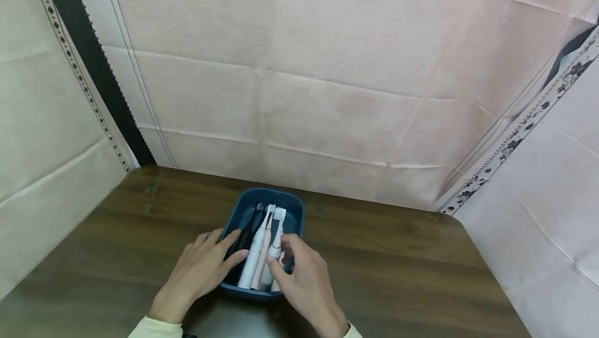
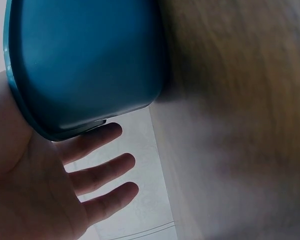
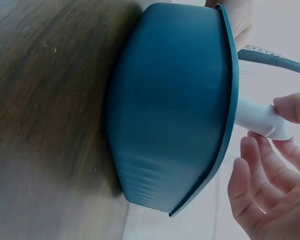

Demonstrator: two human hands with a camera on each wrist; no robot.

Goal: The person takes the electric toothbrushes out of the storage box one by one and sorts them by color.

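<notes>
A dark blue plastic bin (image 1: 292,204) stands on the table, holding several electric toothbrushes. Inside, a white toothbrush (image 1: 253,259) and a pale pink one (image 1: 263,257) lie side by side, with dark ones (image 1: 243,240) along the left wall. My right hand (image 1: 306,273) pinches another white toothbrush (image 1: 275,248) between thumb and fingers at the bin's right side; its handle (image 3: 255,117) shows above the rim in the right wrist view. My left hand (image 1: 201,265) rests across the left rim, thumb and index finger over the dark toothbrushes, other fingers spread outside.
The brown wooden table (image 1: 398,265) extends on both sides of the bin. Pale cloth (image 1: 299,93) hangs behind it, with more cloth panels at left (image 1: 47,171) and right (image 1: 552,187).
</notes>
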